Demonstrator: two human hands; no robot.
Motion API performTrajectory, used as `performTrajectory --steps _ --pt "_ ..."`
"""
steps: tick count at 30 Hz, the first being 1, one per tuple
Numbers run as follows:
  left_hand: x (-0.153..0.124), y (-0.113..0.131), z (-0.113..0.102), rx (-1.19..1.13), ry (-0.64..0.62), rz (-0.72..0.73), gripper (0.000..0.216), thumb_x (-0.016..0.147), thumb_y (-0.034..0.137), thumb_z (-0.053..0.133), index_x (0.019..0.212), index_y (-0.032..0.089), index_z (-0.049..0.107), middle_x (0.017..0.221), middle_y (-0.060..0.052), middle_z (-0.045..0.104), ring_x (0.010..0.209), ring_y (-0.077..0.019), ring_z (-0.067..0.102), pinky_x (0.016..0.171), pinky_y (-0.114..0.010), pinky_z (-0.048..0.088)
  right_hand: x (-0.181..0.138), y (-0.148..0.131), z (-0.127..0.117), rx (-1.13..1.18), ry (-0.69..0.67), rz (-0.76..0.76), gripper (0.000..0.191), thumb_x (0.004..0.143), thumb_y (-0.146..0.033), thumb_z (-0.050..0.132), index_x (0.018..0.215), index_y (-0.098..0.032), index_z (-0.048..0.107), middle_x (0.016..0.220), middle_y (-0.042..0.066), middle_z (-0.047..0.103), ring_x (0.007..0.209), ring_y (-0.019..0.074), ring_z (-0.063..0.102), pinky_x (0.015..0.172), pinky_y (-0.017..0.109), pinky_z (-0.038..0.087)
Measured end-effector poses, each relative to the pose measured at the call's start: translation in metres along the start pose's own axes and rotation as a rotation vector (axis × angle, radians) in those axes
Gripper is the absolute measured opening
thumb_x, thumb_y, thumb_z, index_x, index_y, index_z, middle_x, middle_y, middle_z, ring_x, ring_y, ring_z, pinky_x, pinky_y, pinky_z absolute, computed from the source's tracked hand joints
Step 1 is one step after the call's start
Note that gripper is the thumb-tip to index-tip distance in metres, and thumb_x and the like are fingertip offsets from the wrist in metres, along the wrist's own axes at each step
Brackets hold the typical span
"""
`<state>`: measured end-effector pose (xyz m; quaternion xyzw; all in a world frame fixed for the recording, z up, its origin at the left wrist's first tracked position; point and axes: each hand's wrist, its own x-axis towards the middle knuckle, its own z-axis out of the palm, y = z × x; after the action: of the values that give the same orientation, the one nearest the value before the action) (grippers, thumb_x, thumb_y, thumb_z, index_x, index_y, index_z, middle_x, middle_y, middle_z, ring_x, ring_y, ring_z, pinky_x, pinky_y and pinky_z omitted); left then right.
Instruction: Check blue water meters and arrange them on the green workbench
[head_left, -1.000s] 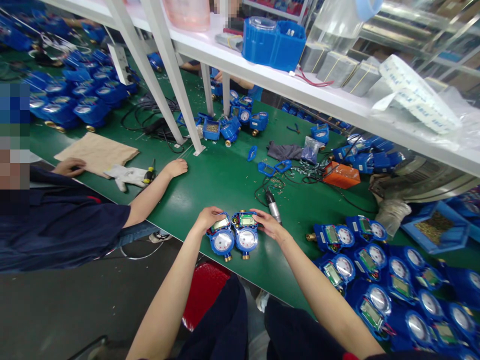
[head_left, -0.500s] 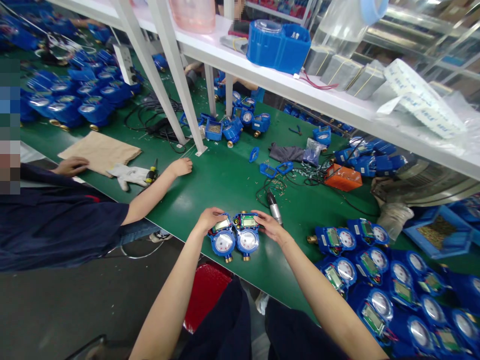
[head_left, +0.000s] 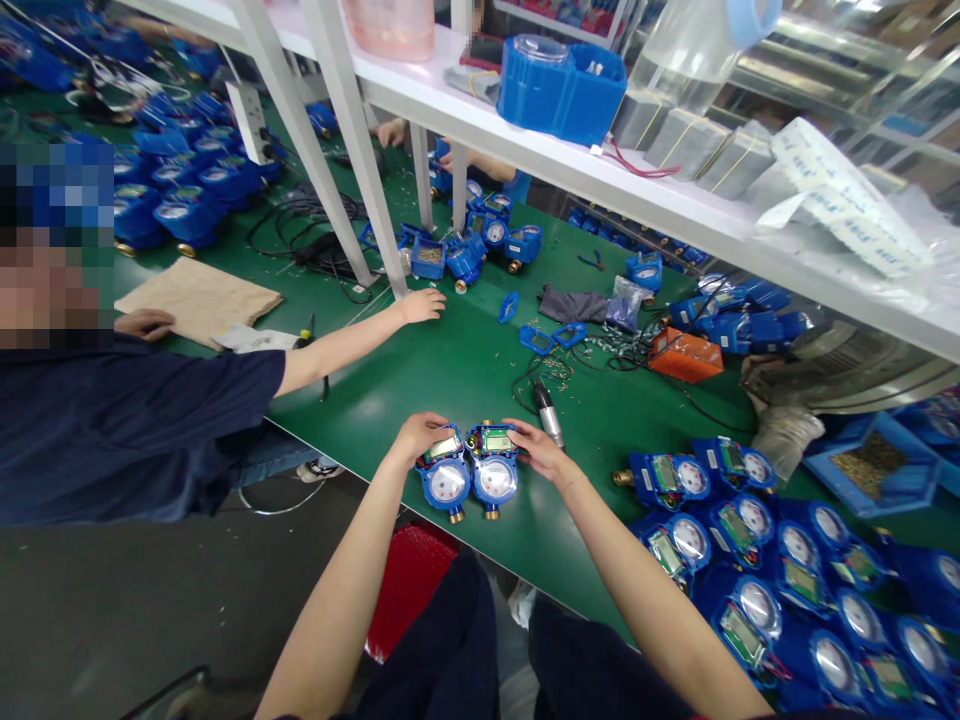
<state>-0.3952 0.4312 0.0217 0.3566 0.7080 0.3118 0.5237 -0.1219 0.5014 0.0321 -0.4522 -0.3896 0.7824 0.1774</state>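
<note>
Two blue water meters stand side by side at the near edge of the green table, each with a round white dial, a small display on a green circuit board and a brass fitting. Around the upper end of the left water meter (head_left: 448,484) my left hand (head_left: 421,440) is closed. My right hand (head_left: 536,447) grips the right water meter (head_left: 494,480) at its upper right corner, by the display. Fingers partly cover both housings. Just beyond my right hand lies an electric screwdriver (head_left: 548,412) with a black tip and silver body.
Many open water meters (head_left: 750,520) crowd the right side. Loose screws (head_left: 555,372), blue frames (head_left: 537,341) and an orange box (head_left: 685,355) lie farther back. A white shelf (head_left: 465,90) overhangs the table. At left, a co-worker's arm (head_left: 352,340) reaches over it.
The co-worker at left has leaned in, and their hand has moved right and farther across the table. My hands and the two water meters have stayed in place.
</note>
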Motion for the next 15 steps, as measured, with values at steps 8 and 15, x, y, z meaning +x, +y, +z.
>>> performTrajectory --steps 8,15 --pt "0.0 -0.0003 -0.0003 0.023 0.022 0.002 0.022 0.088 0.032 0.064 0.098 0.012 0.064 0.092 -0.004 0.066 0.083 -0.0165 0.064 0.08 -0.037 0.054 -0.0013 -0.0025 0.002 -0.006 0.011 0.009 0.049 0.071 -0.039 0.078 0.116 -0.029 0.064 0.111 0.003 0.068 0.092 0.0155 0.062 0.074 0.025 0.048" --pt "-0.0007 0.0009 -0.0008 0.024 0.015 -0.011 0.022 0.087 0.031 0.065 0.1 0.012 0.064 0.094 -0.005 0.066 0.084 -0.0165 0.063 0.079 -0.037 0.054 -0.0003 -0.0017 0.0012 -0.002 0.006 0.009 0.051 0.071 -0.038 0.078 0.118 -0.028 0.063 0.112 0.004 0.068 0.093 0.0162 0.062 0.075 0.026 0.049"
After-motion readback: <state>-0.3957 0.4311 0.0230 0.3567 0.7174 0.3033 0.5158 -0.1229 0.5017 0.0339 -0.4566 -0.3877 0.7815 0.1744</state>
